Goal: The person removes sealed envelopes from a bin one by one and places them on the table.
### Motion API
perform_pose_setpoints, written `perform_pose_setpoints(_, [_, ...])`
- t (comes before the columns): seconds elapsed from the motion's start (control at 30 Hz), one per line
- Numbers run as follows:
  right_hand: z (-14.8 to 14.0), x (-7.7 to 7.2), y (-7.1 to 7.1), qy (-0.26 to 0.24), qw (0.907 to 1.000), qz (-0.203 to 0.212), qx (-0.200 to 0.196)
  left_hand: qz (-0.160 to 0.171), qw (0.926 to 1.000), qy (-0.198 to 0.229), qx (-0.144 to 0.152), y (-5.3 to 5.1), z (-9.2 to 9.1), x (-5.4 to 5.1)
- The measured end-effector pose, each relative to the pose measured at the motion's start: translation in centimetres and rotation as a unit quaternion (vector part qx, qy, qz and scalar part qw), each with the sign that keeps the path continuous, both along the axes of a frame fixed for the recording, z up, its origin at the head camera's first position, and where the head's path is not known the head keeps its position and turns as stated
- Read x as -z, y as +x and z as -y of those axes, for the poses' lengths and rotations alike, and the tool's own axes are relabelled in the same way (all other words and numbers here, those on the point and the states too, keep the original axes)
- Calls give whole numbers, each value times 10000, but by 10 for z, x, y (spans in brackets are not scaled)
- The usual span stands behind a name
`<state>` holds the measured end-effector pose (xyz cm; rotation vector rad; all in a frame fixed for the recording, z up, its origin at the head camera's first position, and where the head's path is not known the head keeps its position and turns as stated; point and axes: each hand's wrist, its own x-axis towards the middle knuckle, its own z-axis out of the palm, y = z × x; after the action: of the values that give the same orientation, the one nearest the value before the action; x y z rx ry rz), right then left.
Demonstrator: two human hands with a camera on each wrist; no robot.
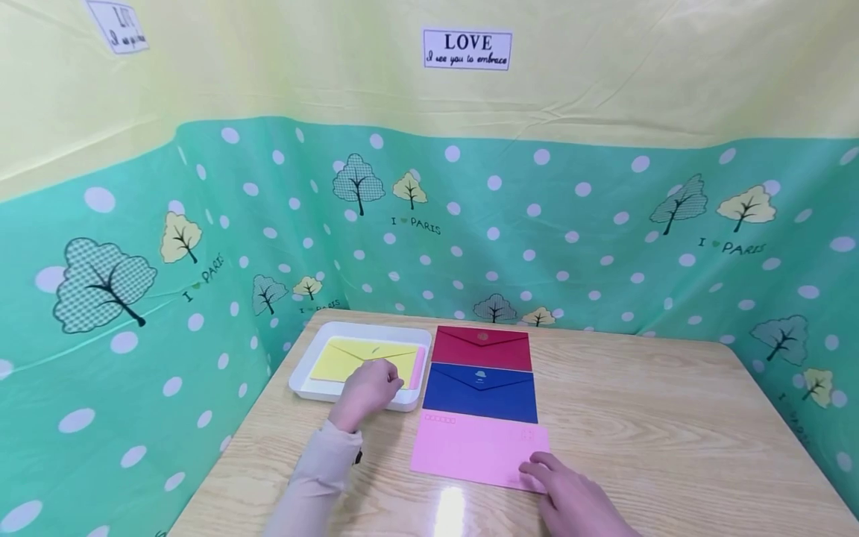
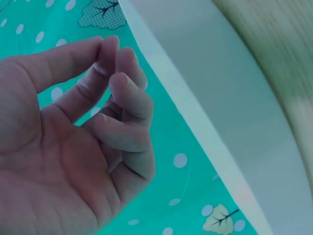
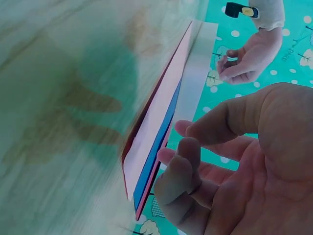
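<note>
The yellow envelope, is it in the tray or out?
In: the yellow envelope lies inside the white tray, with the tray's raised rim around it.

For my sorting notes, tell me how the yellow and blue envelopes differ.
The yellow envelope is in the white tray; the blue envelope is on the table. In the head view, the left hand partly hides the yellow one, while no hand covers the blue one. Both show a pointed flap.

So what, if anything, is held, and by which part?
Nothing: the left hand is empty by the white tray, the right hand empty by the pink envelope.
</note>
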<state>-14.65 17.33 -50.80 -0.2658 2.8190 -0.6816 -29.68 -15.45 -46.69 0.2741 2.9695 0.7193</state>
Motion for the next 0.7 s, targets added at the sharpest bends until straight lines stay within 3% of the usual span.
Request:
perform_pose_setpoints(0.13, [2,-2,-1,-108,9993,-355,-81,1,10000,-69,-59,-3,2,-5])
perform_pose_setpoints(0.3, [4,-4,0,-219,9930,-1125,-299,-121,9998,-164,-81,-5,4,-10])
perform_pose_setpoints(0.53, [12,-15,-10,-484,9947,-888,-191,-107,9996,-225,-163,-7,9,-18])
perform_pose_setpoints(0.7, [14,-24,-19,-573,9926,-1074,14,-13,9995,-248,-212,-13,14,-24])
